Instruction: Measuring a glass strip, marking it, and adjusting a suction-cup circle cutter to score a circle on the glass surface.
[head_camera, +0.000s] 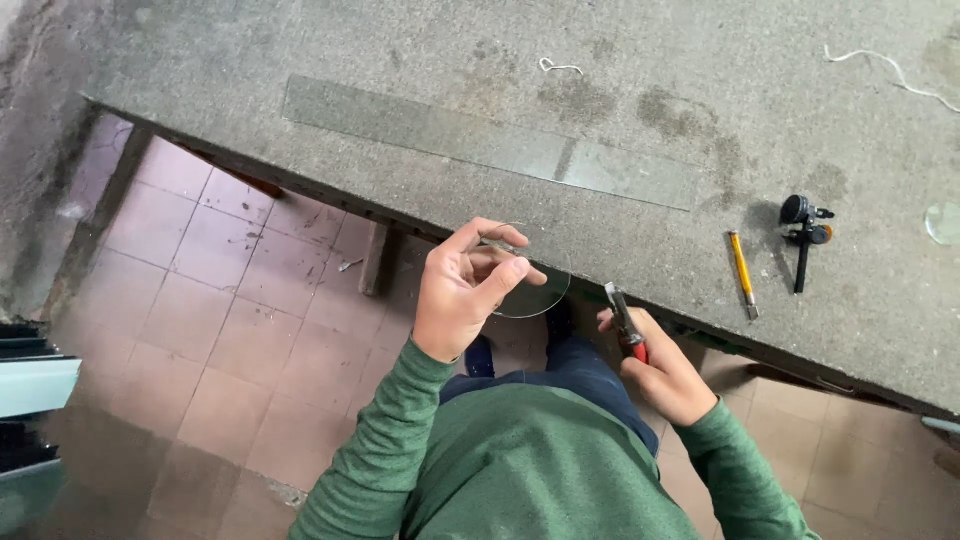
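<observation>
Glass disc (530, 285) sits pinched in the left hand (465, 290) fingers, over the surface (620, 90) edge; pliers (626, 325), gripped by the right hand (665, 375), lie just right, tips pointing toward it.

Pliers (626, 325) handles hidden inside right hand (665, 375).

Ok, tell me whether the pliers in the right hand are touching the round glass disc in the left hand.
Apart. The head view shows the pliers tip clear of the glass disc edge, with table edge showing between them.
</observation>
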